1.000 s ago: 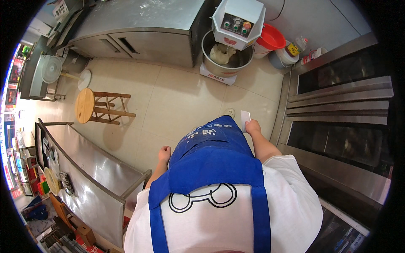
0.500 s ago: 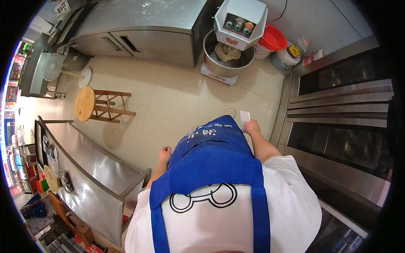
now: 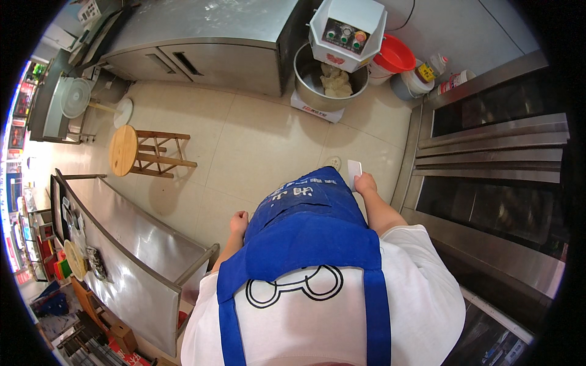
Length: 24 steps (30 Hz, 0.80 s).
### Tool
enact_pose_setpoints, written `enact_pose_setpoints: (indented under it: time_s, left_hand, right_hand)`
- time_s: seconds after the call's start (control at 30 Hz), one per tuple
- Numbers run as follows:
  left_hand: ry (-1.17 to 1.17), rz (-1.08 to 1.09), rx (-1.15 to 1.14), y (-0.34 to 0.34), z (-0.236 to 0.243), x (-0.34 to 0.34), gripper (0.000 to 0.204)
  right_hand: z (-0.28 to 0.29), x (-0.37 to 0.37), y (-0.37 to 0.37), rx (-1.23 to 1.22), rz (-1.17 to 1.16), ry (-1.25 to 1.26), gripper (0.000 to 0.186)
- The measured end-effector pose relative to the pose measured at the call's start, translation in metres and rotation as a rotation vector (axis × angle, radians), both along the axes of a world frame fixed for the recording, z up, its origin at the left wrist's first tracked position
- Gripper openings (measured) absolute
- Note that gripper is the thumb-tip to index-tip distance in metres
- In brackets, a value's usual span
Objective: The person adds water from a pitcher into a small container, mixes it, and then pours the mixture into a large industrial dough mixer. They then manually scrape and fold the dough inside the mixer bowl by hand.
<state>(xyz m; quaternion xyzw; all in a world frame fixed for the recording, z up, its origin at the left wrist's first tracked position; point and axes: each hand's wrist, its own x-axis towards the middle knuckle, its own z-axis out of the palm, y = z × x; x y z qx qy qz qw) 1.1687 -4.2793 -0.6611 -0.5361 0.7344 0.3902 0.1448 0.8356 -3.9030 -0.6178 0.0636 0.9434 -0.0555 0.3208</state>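
Note:
My right hand [image 3: 366,183] hangs beside the blue apron [image 3: 305,219], its fingers closed on a flat white dough scraper [image 3: 354,168]. On the apron's other side, my left hand [image 3: 240,221] is down with the fingers curled in, and nothing shows in it. Ahead stands a white dough mixer [image 3: 347,32] with knobs and a red button on its front. Under its head, a lump of pale dough [image 3: 337,82] lies in the steel bowl [image 3: 305,85]. Both hands are well apart from the mixer.
A wooden stool [image 3: 124,150] stands on the tiled floor at the left. Nearer on that side is a steel table [image 3: 140,293]. A steel counter [image 3: 201,24] runs along the back. Right of the mixer are a red basin [image 3: 394,53] and buckets; steel ovens [image 3: 488,201] line the right side.
The dough in the mixer bowl has shifted and changed shape, now lying more toward the bowl's near right side. My hands and the scraper have hardly moved.

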Motion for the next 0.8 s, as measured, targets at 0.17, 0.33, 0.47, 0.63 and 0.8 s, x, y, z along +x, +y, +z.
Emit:
enact_pose_setpoints:
  time_s: [0.17,0.33,0.47,0.63,0.8]
  left_hand:
    - [0.001,-0.009,-0.01,-0.0004,-0.0003,-0.0002,0.034]
    - [-0.002,-0.015,-0.012,0.0013,0.0029,-0.0006,0.034]
    - [0.002,-0.014,0.005,-0.0009,-0.0001,0.0024,0.033]
    - [-0.001,-0.012,0.009,-0.0001,-0.0006,0.0024,0.034]
    - [0.013,-0.012,0.006,0.0005,0.0006,0.0001,0.034]
  right_hand:
    - [-0.0023,0.0013,0.0036,-0.013,-0.001,0.018,0.04]
    - [-0.0066,0.0024,0.0071,0.01,-0.002,-0.012,0.039]
    - [-0.0026,0.0026,0.004,-0.008,-0.004,-0.026,0.039]
    - [-0.0025,0.0036,0.0051,-0.016,-0.015,-0.031,0.039]
    - [-0.001,0.0036,0.0058,0.004,-0.015,-0.023,0.039]
